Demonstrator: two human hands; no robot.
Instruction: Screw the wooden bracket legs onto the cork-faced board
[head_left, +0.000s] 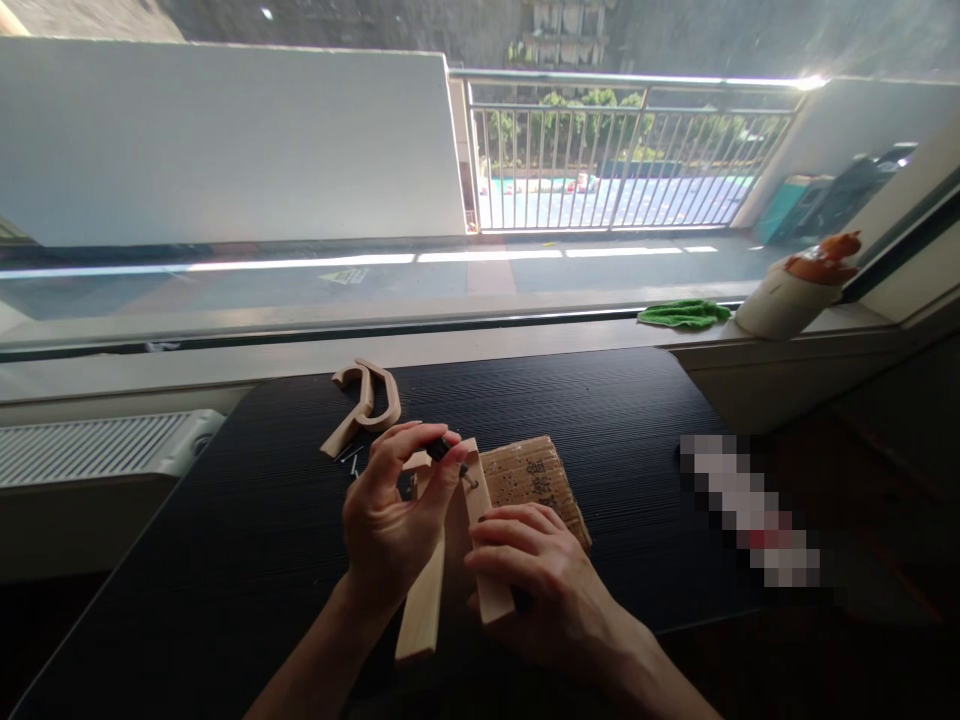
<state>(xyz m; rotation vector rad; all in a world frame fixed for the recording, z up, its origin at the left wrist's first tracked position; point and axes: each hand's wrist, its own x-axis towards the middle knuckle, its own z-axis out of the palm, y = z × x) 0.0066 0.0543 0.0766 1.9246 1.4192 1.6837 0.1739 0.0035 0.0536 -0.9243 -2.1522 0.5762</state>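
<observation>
Pinched between the thumb and fingers of my left hand (397, 510) is a small dark tool (438, 449), mostly hidden by the fingertips. Right beside it, a metal screw (471, 482) sticks out at the upper part of a pale wooden bar (475, 465). My right hand (532, 560) is closed around the lower part of that bar, fingers across its face. A second wooden bar (420, 615) slants down below my left hand, its upper end partly hidden. Under the work lies a piece of cardboard (532, 480) with dark marks and holes.
Two curved wooden pieces (367, 400) lie at the back left of the black table (225, 540), near several loose screws (352, 465). A blurred-out object (750, 510) is at the right edge. On the windowsill are a green cloth (684, 314) and a white container (784, 300).
</observation>
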